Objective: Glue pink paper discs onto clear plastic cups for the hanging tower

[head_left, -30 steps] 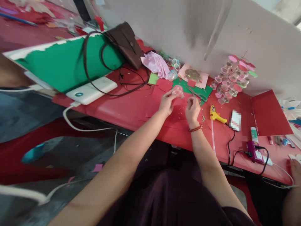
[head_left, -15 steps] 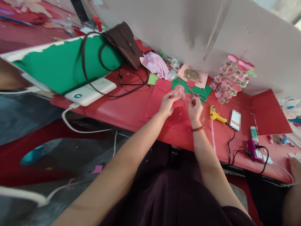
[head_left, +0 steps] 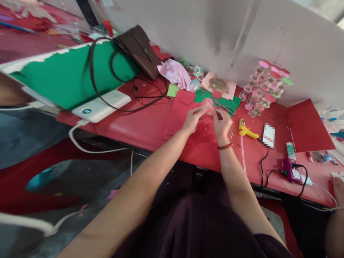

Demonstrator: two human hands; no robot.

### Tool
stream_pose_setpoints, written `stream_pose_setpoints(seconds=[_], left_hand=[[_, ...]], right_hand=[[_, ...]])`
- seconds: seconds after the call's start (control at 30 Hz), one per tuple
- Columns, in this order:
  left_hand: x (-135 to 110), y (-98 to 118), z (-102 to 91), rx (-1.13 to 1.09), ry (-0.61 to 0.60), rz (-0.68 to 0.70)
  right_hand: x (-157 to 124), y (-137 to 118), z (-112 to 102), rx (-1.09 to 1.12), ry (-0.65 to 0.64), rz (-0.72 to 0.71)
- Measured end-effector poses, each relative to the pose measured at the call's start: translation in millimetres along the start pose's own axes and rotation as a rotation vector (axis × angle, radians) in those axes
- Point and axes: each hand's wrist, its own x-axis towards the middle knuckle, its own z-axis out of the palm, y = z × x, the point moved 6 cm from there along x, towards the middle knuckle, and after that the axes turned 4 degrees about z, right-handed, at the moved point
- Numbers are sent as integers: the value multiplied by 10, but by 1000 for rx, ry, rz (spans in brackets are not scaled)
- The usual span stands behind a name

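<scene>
My left hand (head_left: 192, 119) pinches a small clear plastic cup (head_left: 208, 104) with pink inside, held just above the red table (head_left: 139, 123). My right hand (head_left: 221, 122), with a red bead bracelet at the wrist, has its fingers curled and its fingertips at the cup's right side. Whether it holds a small piece I cannot make out. Red paper sheets (head_left: 180, 114) lie under both hands. Scissors (head_left: 225, 106) rest on green paper just beyond the cup.
A yellow glue gun (head_left: 245, 129) lies right of my hands, its black cable running to a purple plug (head_left: 291, 172). A cluster of small cups (head_left: 262, 89) stands against the wall. A green sheet (head_left: 67, 75), brown bag (head_left: 139, 48), white power bank (head_left: 100, 105) and pink cloth (head_left: 176, 73) lie left. Another person's hand (head_left: 338, 186) shows at far right.
My right hand has moved up and left to meet the cup in my left hand, which shifted slightly forward. The view has drifted a little.
</scene>
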Motion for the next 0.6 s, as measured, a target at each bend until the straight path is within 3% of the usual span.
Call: stream_pose_setpoints(seconds=[0.13, 0.27, 0.33, 0.4, 0.6], left_hand=[[22, 64, -111, 94, 104, 140], [29, 148, -288, 287, 296, 278], [16, 202, -286, 366, 293, 358], [21, 166, -245, 347, 225, 306], [60, -140, -153, 63, 71, -135]], right_hand=[[20, 11, -29, -74, 19, -73], [11, -16, 18, -257, -76, -184], [-4, -27, 45, -331, -130, -209], [-14, -35, 51, -383, -156, -203], [-33, -120, 71, -460, -243, -263]])
